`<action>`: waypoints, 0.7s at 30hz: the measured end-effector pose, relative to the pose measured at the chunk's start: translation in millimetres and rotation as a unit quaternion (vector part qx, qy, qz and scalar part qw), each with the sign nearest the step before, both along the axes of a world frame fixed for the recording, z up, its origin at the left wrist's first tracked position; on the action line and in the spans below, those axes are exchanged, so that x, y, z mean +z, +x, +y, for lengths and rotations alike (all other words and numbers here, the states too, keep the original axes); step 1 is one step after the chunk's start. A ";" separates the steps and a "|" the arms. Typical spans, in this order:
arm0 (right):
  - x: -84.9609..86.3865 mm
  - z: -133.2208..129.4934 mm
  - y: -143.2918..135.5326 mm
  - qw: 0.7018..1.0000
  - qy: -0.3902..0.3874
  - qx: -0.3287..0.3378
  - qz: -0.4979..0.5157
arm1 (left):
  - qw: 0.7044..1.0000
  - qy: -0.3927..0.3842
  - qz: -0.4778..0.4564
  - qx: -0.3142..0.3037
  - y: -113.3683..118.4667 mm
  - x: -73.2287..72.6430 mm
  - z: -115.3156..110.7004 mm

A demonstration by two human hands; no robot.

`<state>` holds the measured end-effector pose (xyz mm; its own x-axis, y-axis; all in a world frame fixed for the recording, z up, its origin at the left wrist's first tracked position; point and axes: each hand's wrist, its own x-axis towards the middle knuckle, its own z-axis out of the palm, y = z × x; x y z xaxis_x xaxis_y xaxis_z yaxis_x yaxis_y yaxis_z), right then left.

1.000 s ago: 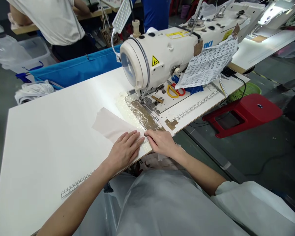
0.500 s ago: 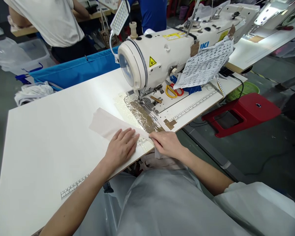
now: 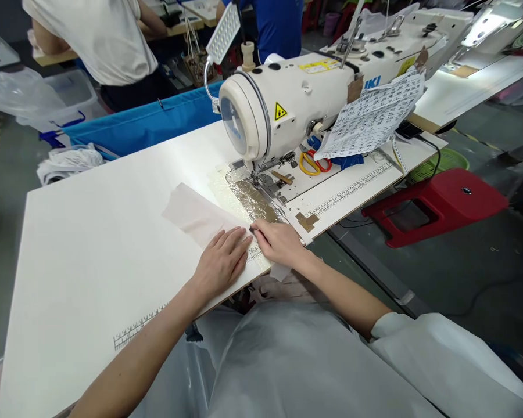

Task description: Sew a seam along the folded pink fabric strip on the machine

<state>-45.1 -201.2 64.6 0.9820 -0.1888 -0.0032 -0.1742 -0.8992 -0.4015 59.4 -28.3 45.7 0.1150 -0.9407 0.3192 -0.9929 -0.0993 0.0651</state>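
A pale pink piece of thin fabric (image 3: 194,213) lies on the white sewing table (image 3: 87,249), in front of the sewing machine (image 3: 283,98). My left hand (image 3: 222,258) rests flat on the fabric's near edge, fingers stretched out. Close beside it, my right hand (image 3: 279,241) is closed, thumb and forefinger pinching the fabric's right part near the left fingertips. A small dark bit shows at this pinch, too small to name. Below the right hand, a tail of the fabric hangs at the table's front edge. The needle area stands just beyond both hands.
Yellow- and red-handled scissors (image 3: 316,162) lie under the machine arm. A printed sheet (image 3: 375,119) leans on the machine. To the right stands a red stool (image 3: 440,203). A blue cloth sling (image 3: 148,122) runs behind the table; a person in white (image 3: 96,40) is beyond it.
My right hand has moved left along the fabric, closer to my left hand. The left hand stays flat on the fabric. The whole view has shifted slightly.
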 end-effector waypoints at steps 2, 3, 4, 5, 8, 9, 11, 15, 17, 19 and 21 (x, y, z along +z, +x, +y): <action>2.0 0.9 5.2 1.000 -0.010 0.006 0.017 | 1.000 -0.004 -0.002 0.000 0.5 0.1 -0.2; 2.5 1.2 6.7 1.000 -0.016 0.006 0.022 | 1.000 -0.007 -0.002 -0.001 0.6 0.2 -0.3; 2.7 1.5 7.8 0.999 -0.021 0.005 0.026 | 1.000 -0.009 -0.002 -0.002 0.7 0.1 -0.5; 2.6 2.0 8.5 0.999 -0.026 0.005 0.029 | 1.000 -0.011 -0.002 -0.003 0.8 -0.1 -0.5; 2.0 3.5 10.5 0.998 -0.044 0.007 0.040 | 1.000 -0.012 -0.003 -0.004 1.0 -1.5 -0.4; 2.6 3.7 11.2 0.998 -0.051 0.011 0.043 | 1.000 -0.011 -0.003 -0.002 0.9 -2.1 -0.3; 5.6 2.3 12.2 0.997 -0.062 0.026 0.046 | 1.000 -0.007 -0.004 -0.002 0.3 -2.9 0.0; 15.9 -8.6 8.9 0.997 -0.037 0.053 0.052 | 1.000 0.003 -0.006 -0.014 -2.8 -1.1 0.3; 17.9 -15.0 4.4 0.998 0.004 0.047 0.040 | 1.000 0.005 -0.009 -0.018 -4.5 0.3 0.4; 15.2 -18.2 -0.4 0.999 0.038 0.020 0.012 | 1.000 0.002 -0.014 -0.022 -5.7 0.9 0.5; 9.1 -16.8 -3.9 0.999 0.051 -0.011 -0.014 | 1.000 -0.005 -0.018 -0.022 -6.1 0.2 0.7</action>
<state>-49.0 -218.0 73.7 0.9776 -0.2104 0.0039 -0.1809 -0.8494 -0.4957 53.3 -27.6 45.9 0.0621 -0.9414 0.3314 -0.9980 -0.0556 0.0292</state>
